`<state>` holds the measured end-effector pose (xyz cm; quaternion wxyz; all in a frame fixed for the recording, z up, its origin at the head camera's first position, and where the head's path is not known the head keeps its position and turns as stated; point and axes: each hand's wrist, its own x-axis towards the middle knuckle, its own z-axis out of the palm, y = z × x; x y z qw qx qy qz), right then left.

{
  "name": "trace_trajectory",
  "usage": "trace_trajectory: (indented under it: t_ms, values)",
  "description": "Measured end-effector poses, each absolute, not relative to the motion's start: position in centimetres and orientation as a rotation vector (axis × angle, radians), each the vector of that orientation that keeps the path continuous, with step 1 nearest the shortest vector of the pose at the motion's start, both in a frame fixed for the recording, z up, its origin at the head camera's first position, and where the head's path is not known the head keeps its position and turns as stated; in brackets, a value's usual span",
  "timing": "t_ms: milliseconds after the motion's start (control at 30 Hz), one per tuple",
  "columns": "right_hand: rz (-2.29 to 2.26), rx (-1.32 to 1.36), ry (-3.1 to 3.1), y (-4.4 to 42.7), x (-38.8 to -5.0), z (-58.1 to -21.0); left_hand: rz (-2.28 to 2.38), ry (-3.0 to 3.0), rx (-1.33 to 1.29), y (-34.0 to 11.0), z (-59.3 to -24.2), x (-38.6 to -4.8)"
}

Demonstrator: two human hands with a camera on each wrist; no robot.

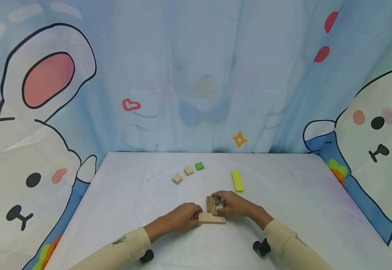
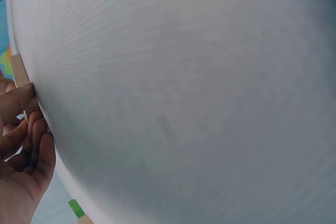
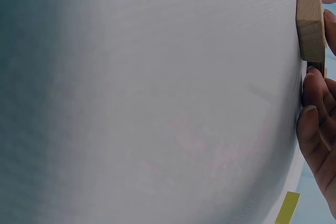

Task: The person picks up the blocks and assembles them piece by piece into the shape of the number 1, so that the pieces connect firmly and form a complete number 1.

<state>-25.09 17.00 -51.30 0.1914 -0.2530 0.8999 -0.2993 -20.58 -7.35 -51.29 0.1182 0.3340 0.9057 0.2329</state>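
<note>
A light wooden block (image 1: 212, 218) lies crosswise on the white table in the head view. My left hand (image 1: 184, 217) pinches its left end between thumb and fingers; the left wrist view shows this hand (image 2: 23, 150) at the block (image 2: 20, 71). Just behind it is a dark brown wooden block (image 1: 210, 204), meeting its far side. My right hand (image 1: 231, 204) holds the brown block with curled fingers at its far right, the thumb low by the light block's corner. In the right wrist view, fingers of the right hand (image 3: 317, 124) are beside the light block (image 3: 311, 24), which hides most of the brown one.
Farther back on the white table (image 1: 142, 202) are two small light wooden cubes (image 1: 177, 179) and a green block (image 1: 199, 166). A yellow block (image 1: 237, 181) lies behind the right hand. A printed blue curtain (image 1: 199, 75) hangs beyond the table's far edge.
</note>
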Motion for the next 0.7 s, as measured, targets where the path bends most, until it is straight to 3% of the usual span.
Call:
trace_trajectory:
  t_ms: [700]
  values:
    - [-0.822,-0.682,2.526,17.43,-25.04,-51.2,0.657,2.643,0.944,-7.18,-51.26,-20.76]
